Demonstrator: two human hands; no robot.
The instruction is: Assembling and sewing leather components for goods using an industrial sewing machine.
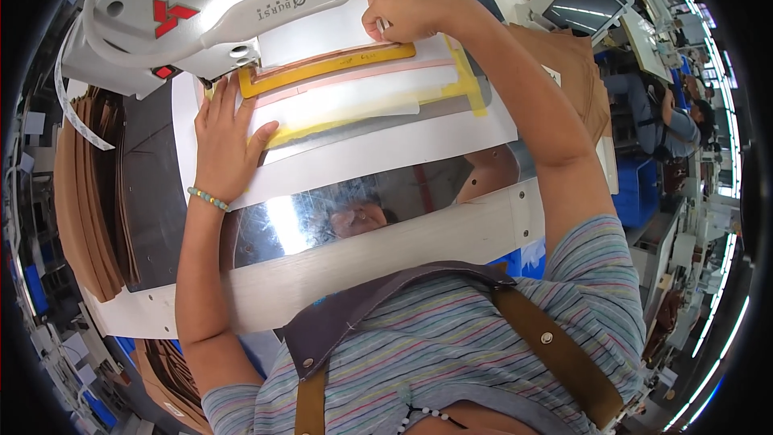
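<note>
My left hand point(225, 141) lies flat with fingers apart on a white sheet template. Its fingertips touch the left end of a yellow frame point(330, 70), and a beaded bracelet circles the wrist. At the frame's far right side, my right hand point(407, 14) is closed, its fingers curled and pressed down; whatever they grip is hidden. A silvery bit shows at its fingers. Inside the frame is a white panel point(310, 36). Yellow tape point(471, 84) runs along the template, which rests on a shiny metal plate point(346, 213).
A white sewing machine head point(161, 8) with a pale lamp arm point(278, 8) hangs over the work's far left. Brown sheets point(88, 185) stand stacked at left, more brown pieces point(564, 72) lie at right. A screen point(584, 0) stands far right; another person point(672, 121) sits beyond.
</note>
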